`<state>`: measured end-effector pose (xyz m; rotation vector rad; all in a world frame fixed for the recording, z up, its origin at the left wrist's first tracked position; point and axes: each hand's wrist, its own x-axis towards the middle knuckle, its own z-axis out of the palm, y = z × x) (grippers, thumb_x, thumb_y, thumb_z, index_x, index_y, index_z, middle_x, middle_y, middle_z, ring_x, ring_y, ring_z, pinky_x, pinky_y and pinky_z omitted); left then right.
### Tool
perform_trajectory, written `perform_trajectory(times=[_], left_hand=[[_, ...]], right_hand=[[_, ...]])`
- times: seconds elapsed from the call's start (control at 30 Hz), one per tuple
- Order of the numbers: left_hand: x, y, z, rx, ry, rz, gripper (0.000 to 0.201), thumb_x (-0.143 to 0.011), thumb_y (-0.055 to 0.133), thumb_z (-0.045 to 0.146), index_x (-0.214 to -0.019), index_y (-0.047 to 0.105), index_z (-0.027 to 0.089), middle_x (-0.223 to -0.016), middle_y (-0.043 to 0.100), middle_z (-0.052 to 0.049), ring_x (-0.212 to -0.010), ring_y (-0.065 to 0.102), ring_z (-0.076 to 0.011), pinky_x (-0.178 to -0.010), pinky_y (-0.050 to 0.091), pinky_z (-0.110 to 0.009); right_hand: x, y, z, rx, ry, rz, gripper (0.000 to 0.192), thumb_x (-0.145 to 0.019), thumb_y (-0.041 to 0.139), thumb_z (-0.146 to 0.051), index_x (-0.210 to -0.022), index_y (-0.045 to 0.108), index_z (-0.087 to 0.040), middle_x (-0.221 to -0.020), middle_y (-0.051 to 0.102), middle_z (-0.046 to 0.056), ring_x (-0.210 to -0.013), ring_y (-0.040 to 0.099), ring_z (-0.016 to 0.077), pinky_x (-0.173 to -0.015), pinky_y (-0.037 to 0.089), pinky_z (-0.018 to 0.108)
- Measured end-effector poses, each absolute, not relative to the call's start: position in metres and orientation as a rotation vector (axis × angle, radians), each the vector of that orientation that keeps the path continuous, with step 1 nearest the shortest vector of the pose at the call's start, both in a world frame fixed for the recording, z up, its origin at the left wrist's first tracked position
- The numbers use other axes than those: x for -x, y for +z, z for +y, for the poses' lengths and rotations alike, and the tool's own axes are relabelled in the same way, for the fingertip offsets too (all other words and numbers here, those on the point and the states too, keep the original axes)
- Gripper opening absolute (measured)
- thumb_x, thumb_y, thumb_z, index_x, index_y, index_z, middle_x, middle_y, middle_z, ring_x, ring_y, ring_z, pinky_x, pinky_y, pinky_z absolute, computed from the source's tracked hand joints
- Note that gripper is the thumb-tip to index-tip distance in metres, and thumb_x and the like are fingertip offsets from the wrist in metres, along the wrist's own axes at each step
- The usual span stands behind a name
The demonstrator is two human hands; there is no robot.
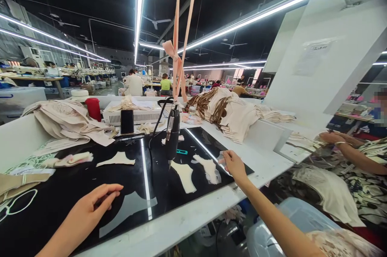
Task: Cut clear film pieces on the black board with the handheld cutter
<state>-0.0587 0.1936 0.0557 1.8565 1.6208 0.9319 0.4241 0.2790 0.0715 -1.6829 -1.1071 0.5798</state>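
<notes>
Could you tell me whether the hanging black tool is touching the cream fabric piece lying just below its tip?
Cannot tell. In the head view, the hanging black tool ends right over the cream fabric piece, with no plain gap or contact.

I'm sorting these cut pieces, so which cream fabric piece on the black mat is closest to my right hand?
The ragged piece beside your right hand; the others lie further left.

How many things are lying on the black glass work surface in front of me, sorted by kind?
Cream fabric cut pieces: 4
Teal snips: 1
Black pen: 1
Hanging black tool touching the glass with its tip: 1
Total: 7
The left hand rests by the nearest piece; the right hand touches the glass edge.
</notes>
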Motion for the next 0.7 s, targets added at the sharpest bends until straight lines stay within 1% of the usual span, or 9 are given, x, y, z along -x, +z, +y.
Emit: perform_trajectory(times=[0.1, 0.17, 0.23, 0.3, 0.33, 0.4, 0.47, 0.57, 0.7], left_hand=[[0.051, 0.067, 0.192, -1.948, 0.971, 1.581, 0.039, -0.088, 0.056, 0.059, -0.108, 0.075, 0.033, -0.106, 0.075, 0.0, -0.092, 0.072, -0.0222, -0.079, 0.059, -0.024], [0.041, 0.078, 0.188, -2.018, 0.961, 1.544, 0.036, -0.089, 0.056, 0.057, -0.106, 0.076, 0.033, -0.106, 0.075, 0.0, -0.096, 0.071, -0.0228, -0.084, 0.058, -0.024], [0.028, 0.09, 0.181, -2.052, 0.932, 1.503, 0.034, -0.09, 0.055, 0.055, -0.105, 0.076, 0.033, -0.105, 0.074, -0.001, -0.095, 0.07, -0.0233, -0.085, 0.057, -0.026], [0.012, 0.1, 0.172, -2.041, 0.893, 1.445, 0.035, -0.093, 0.051, 0.054, -0.104, 0.076, 0.032, -0.103, 0.074, -0.002, -0.089, 0.069, -0.0219, -0.08, 0.056, -0.026], [0.003, 0.103, 0.168, -2.018, 0.851, 1.407, 0.036, -0.094, 0.05, 0.054, -0.104, 0.076, 0.031, -0.102, 0.073, -0.002, -0.084, 0.067, -0.0206, -0.076, 0.055, -0.025], [-0.014, 0.105, 0.16, -1.916, 0.798, 1.313, 0.039, -0.095, 0.05, 0.058, -0.104, 0.075, 0.029, -0.099, 0.071, -0.004, -0.082, 0.064, -0.0197, -0.072, 0.052, -0.024], [-0.029, 0.104, 0.153, -1.763, 0.773, 1.201, 0.047, -0.091, 0.055, 0.066, -0.104, 0.075, 0.025, -0.094, 0.069, -0.006, -0.079, 0.06, -0.0187, -0.068, 0.049, -0.025], [-0.042, 0.101, 0.146, -1.511, 0.82, 0.99, 0.064, -0.079, 0.064, 0.076, -0.11, 0.073, 0.021, -0.091, 0.065, -0.008, -0.076, 0.057, -0.0182, -0.064, 0.047, -0.025], [-0.045, 0.098, 0.14, -1.311, 0.913, 0.892, 0.056, -0.073, 0.075, 0.071, -0.09, 0.07, 0.018, -0.077, 0.057, -0.004, -0.072, 0.054, -0.0164, -0.059, 0.043, -0.024]], right_hand=[[-0.425, 0.079, 0.274, 1.672, 0.554, -1.116, 0.027, -0.1, 0.059, -0.039, -0.111, 0.064, -0.015, -0.096, 0.068, 0.003, -0.071, 0.065, 0.0128, -0.063, 0.057, 0.028], [-0.417, 0.088, 0.266, 1.639, 0.549, -1.142, 0.029, -0.101, 0.055, -0.043, -0.105, 0.063, -0.015, -0.082, 0.065, -0.001, -0.057, 0.058, 0.0094, -0.054, 0.051, 0.024], [-0.401, 0.099, 0.253, 1.567, 0.567, -1.213, 0.033, -0.102, 0.05, -0.048, -0.099, 0.061, -0.016, -0.062, 0.055, -0.007, -0.043, 0.045, 0.0075, -0.044, 0.04, 0.021], [-0.375, 0.109, 0.235, 1.456, 0.621, -1.334, 0.038, -0.099, 0.047, -0.055, -0.091, 0.059, -0.021, -0.045, 0.042, -0.009, -0.037, 0.036, 0.0093, -0.041, 0.032, 0.023], [-0.359, 0.112, 0.225, 1.404, 0.663, -1.394, 0.04, -0.097, 0.047, -0.06, -0.089, 0.058, -0.022, -0.042, 0.037, -0.01, -0.036, 0.034, 0.0099, -0.04, 0.029, 0.024], [-0.326, 0.116, 0.205, 1.31, 0.767, -1.512, 0.042, -0.093, 0.05, -0.065, -0.086, 0.058, -0.024, -0.04, 0.033, -0.011, -0.034, 0.03, 0.0095, -0.039, 0.024, 0.024], [-0.294, 0.117, 0.186, 1.223, 0.875, -1.616, 0.043, -0.093, 0.049, -0.065, -0.082, 0.057, -0.024, -0.041, 0.032, -0.011, -0.034, 0.03, 0.0088, -0.039, 0.024, 0.024], [-0.255, 0.116, 0.165, 1.056, 1.074, -1.822, 0.042, -0.096, 0.047, -0.062, -0.082, 0.057, -0.023, -0.047, 0.04, -0.009, -0.039, 0.036, 0.0085, -0.041, 0.026, 0.022], [-0.227, 0.112, 0.157, 0.953, 1.192, -1.937, 0.04, -0.097, 0.047, -0.058, -0.088, 0.061, -0.022, -0.065, 0.065, -0.002, -0.043, 0.043, 0.0076, -0.041, 0.028, 0.021]])
